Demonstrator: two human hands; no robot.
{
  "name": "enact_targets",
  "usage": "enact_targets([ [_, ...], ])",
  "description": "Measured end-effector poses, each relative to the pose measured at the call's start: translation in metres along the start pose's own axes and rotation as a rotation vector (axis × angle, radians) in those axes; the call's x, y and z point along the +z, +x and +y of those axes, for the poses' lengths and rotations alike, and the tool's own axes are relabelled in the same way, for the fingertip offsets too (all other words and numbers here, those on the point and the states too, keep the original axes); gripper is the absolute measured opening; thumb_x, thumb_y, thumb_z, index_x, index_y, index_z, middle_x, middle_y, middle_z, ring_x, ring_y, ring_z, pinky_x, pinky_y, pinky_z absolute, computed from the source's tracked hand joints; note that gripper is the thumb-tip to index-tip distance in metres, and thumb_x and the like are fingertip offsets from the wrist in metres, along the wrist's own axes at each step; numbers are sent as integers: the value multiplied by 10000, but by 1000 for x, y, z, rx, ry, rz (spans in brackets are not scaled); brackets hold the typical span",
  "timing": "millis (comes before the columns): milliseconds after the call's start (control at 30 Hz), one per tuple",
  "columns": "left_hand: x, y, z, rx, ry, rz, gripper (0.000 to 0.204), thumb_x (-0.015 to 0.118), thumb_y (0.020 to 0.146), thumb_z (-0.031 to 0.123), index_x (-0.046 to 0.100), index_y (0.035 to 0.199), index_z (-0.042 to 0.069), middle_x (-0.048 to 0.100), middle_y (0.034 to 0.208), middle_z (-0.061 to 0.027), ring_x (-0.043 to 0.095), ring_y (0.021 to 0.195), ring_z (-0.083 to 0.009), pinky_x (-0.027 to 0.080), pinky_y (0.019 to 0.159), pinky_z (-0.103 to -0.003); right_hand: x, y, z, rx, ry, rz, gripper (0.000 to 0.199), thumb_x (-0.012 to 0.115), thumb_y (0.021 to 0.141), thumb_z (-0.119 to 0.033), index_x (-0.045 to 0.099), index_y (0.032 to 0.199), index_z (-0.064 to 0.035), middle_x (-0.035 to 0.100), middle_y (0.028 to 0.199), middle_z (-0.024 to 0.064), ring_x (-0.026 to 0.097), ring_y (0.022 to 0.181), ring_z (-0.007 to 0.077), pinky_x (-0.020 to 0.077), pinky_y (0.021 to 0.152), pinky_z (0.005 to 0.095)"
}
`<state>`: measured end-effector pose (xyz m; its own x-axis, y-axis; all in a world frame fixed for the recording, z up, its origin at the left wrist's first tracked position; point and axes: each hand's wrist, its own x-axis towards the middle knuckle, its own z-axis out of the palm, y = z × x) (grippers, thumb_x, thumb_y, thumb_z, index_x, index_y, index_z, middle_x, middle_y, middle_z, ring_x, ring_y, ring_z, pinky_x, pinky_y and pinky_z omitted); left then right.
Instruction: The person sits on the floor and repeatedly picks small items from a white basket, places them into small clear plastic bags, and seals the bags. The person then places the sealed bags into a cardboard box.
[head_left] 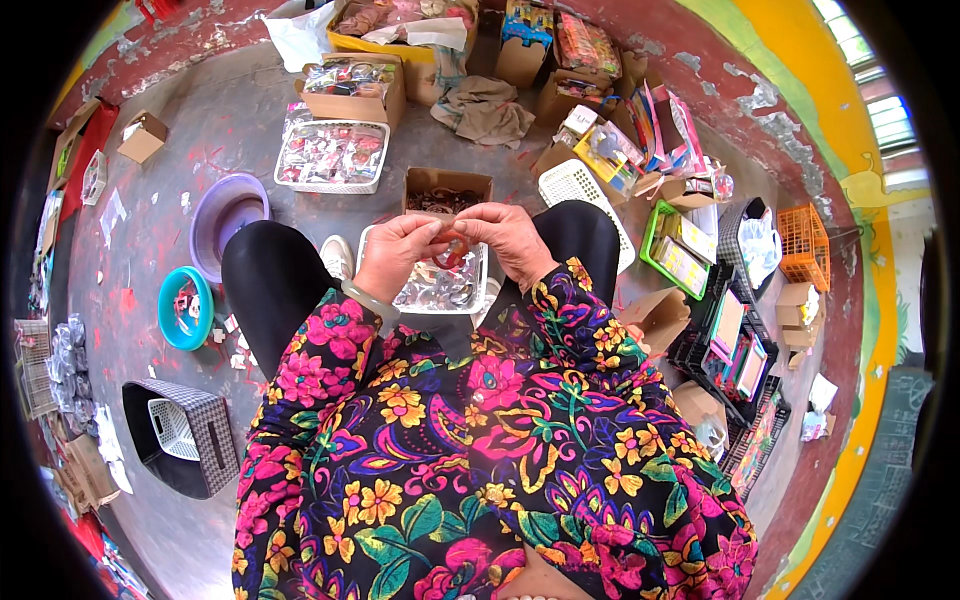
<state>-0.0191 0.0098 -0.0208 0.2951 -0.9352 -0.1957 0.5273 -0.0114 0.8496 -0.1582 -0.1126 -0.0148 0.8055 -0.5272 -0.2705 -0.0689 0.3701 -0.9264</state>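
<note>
My left hand (401, 254) and my right hand (508, 242) meet in front of my body, fingertips pinched. Between them they hold a small reddish loop (456, 251); its exact kind is too small to make out. Just beneath my hands stands a white plastic basket (483, 280) with many small packaged pieces (430, 291) inside, partly hidden by my hands. Right beyond my fingers sits an open cardboard box (450, 180) with brownish loose pieces at its bottom.
Farther off stand a white basket of small packets (333, 157) and filled cartons (350, 105). At left are a purple basin (205, 240), a teal basin (165, 312) and a checked bin (212, 430). A green basket (651, 240) and black crates (690, 350) stand right.
</note>
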Motion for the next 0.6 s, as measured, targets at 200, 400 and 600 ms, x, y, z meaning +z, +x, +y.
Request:
enact_targets([
  [200,-1,2,1,-36,-57,-2,187,487,891,97,568,972,-50,618,948,-145,620,867,-211,522,729,-262,3,-3,-2,-97,-43,102,141,626,805,-124,642,823,15,620,760,30,546,696,75,429,650,196],
  [400,-6,2,-2,-42,-108,-25,190,482,895,104,566,974,-47,618,950,-149,623,865,-219,526,717,-260,1,-1,-1,-166,-103,69,146,622,811,-132,641,825,13,609,749,12,529,686,61,419,632,185],
  [600,-3,0,6,-51,-108,-22,213,501,884,102,564,1031,-39,592,1017,-129,610,898,-204,519,734,-262,2,-4,-4,-204,-172,143,128,645,793,-117,645,811,10,583,720,-18,506,674,50,404,601,182],
])
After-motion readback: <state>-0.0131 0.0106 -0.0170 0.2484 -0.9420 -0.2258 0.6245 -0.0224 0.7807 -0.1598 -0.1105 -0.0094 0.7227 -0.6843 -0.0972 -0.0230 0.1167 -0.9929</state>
